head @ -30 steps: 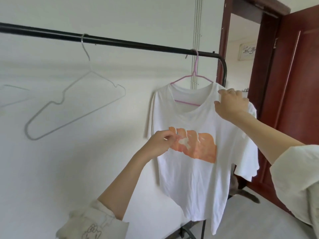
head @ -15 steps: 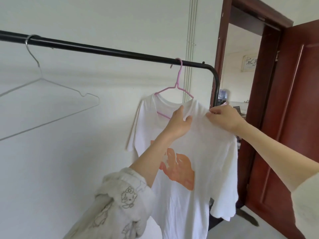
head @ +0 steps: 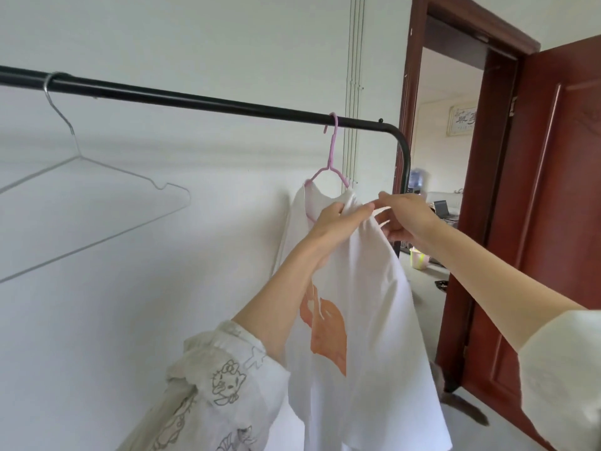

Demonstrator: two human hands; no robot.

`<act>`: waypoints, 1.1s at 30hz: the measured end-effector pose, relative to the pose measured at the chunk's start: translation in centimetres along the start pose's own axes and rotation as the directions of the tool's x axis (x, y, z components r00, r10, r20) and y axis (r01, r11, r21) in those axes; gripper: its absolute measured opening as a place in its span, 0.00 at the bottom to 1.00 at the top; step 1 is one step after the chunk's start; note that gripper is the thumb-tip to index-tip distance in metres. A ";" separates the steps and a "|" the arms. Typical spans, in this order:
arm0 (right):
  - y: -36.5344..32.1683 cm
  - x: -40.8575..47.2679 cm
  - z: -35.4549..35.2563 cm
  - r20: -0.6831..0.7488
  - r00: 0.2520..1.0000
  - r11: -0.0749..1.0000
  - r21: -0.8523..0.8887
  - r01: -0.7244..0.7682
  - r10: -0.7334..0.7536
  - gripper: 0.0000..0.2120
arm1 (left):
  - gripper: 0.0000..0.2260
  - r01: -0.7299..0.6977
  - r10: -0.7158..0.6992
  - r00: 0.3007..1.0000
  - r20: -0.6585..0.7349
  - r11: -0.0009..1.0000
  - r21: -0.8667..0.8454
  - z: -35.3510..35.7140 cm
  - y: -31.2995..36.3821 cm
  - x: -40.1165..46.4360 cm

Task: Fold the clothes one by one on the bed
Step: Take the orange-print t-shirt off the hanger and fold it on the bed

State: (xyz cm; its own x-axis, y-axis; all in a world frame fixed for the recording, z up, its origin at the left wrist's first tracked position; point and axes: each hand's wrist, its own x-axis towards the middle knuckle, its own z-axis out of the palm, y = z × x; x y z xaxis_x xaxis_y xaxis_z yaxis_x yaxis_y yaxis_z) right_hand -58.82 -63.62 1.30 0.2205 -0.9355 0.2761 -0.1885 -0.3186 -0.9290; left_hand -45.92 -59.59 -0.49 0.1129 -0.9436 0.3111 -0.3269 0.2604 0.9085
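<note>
**T-shirt being worked off its hanger; folding not yet begun**

Step in hand: removal of a garment from the rack. A white T-shirt (head: 364, 304) with an orange print hangs from a pink hanger (head: 330, 164), which is hooked over the black rail (head: 201, 102) near its bent right end. The shirt is on the hanger at its left shoulder; its right shoulder is bunched up toward the collar.

Left hand (head: 338, 219): fingers curled round a gathered fold of the shirt at the collar and right shoulder, thumb on top. It grips the cloth, just below the hanger's arm.

Right hand (head: 406, 216): fingers bent, tips meeting the cloth just beside the left thumb. It appears to pinch the same shoulder fabric, though part of the contact is hidden behind the left hand.

Other items: an empty wire hanger (head: 97, 196) hangs on the same rail, well apart to the left. A red-brown door (head: 553, 222) stands open at the right. No bed is in view.

Assessment: the task stands at an early stage for this garment. The shirt must first come free of the hanger, then be carried to the bed.

Next move, as judged: the bunched shoulder needs slipping over the end of the hanger arm, then the opposite shoulder drawn off. The pull should run along the arm rather than straight down, or the collar may catch and stretch, or the hanger may lift off the rail with the shirt. The cloth is light and limp and will sag once released, so both hands should hold it.
</note>
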 end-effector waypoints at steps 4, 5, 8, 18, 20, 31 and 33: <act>-1.4 1.3 1.9 -0.001 1.000 0.999 -0.046 -0.009 0.009 0.15 | 0.14 -0.046 0.046 0.999 0.020 0.999 0.001 -1.4 0.3 -1.2; -1.9 1.7 2.6 0.012 1.000 0.999 -0.051 -0.011 0.011 0.15 | 0.14 -0.049 0.048 0.998 0.034 0.998 0.025 -1.9 0.4 -1.6; -3.1 2.3 4.9 0.047 0.999 0.998 -0.058 -0.003 0.006 0.13 | 0.08 -0.060 0.050 0.996 0.079 0.990 0.126 -3.5 0.2 -2.5; -4.0 3.7 8.2 0.081 0.994 0.997 0.028 -0.075 0.073 0.11 | 0.19 -0.212 0.223 0.974 0.035 0.850 0.482 -7.5 -1.2 -5.2; -4.1 3.8 8.6 0.064 0.995 0.995 0.047 -0.086 0.083 0.11 | 0.20 -0.252 0.261 0.964 0.055 0.820 0.514 -8.0 -1.6 -6.0; -4.6 4.3 10.7 0.072 0.992 0.977 0.177 -0.118 0.107 0.12 | 0.19 -0.217 0.268 0.963 -0.019 0.819 0.532 -11.7 -4.6 -9.1; -4.4 4.1 11.4 0.041 0.995 0.979 0.180 -0.094 0.088 0.12 | 0.18 -0.231 0.290 0.957 -0.031 0.819 0.525 -12.0 -5.0 -9.3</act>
State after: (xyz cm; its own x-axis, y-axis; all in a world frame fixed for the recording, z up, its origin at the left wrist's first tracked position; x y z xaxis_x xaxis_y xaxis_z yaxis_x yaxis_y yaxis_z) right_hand -46.22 -64.38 3.69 0.2416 -0.9530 0.1829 -0.0327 -0.1964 -0.9800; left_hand -34.10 -49.64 -4.57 0.0427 -0.8209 0.5695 -0.7864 0.3240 0.5259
